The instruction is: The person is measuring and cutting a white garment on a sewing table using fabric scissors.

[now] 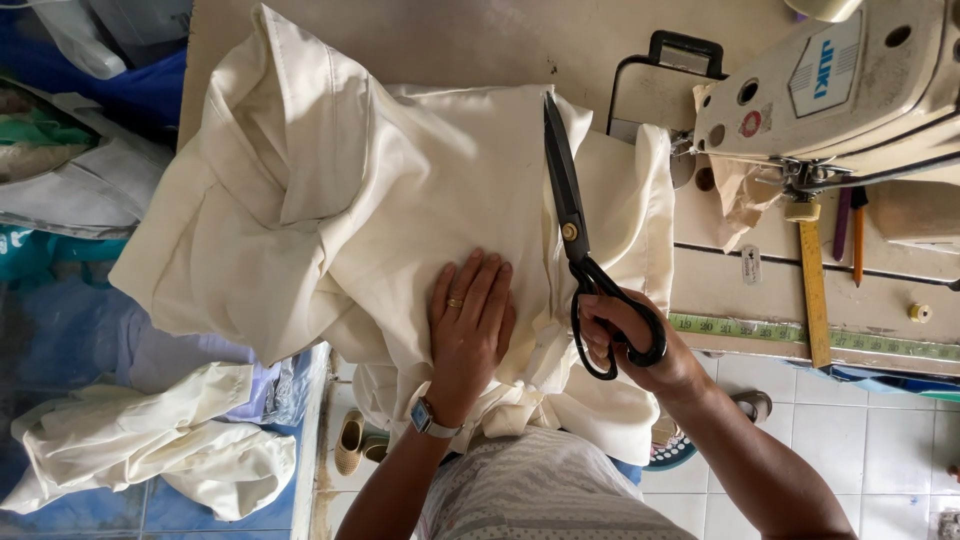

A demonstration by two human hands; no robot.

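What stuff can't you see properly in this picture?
- Head view: the table under the cream cloth is mostly covered by it.
- The right hand has fingers hidden inside the black scissors handles.
- The sewing machine is cut off by the top and right edges.
- The left hand covers the cloth beneath its palm.
- The needle area is too small to make out.

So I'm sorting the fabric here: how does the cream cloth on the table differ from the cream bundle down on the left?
The cream cloth is spread over the table, pinned by the left hand, with scissors in the right hand laid on it. The cream bundle is smaller, crumpled and untouched. Both are the same plain cream colour.
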